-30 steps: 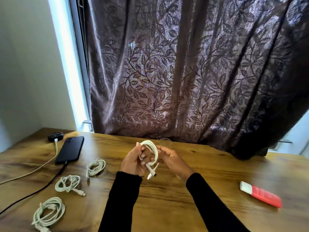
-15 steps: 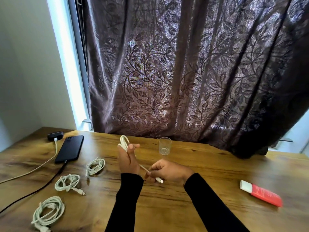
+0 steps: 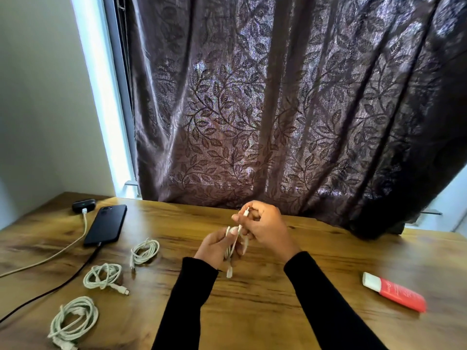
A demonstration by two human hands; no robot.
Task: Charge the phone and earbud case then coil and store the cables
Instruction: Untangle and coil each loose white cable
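Compared with half a second ago, the right hand [image 3: 265,227] has risen from low near the table to above the left hand [image 3: 217,246], and now hides the small glass. Its fingers pinch one plug end of a white cable [image 3: 236,245], while the left hand's fingers curl around the coiled bundle, the other plug dangling below, over the middle of the wooden table [image 3: 265,299]. At far left a black phone [image 3: 106,224] and dark earbud case [image 3: 83,205] lie plugged in. Three coiled white cables [image 3: 145,251] lie near them. A red tube [image 3: 394,291] with a white cap lies right; its writing is unreadable.
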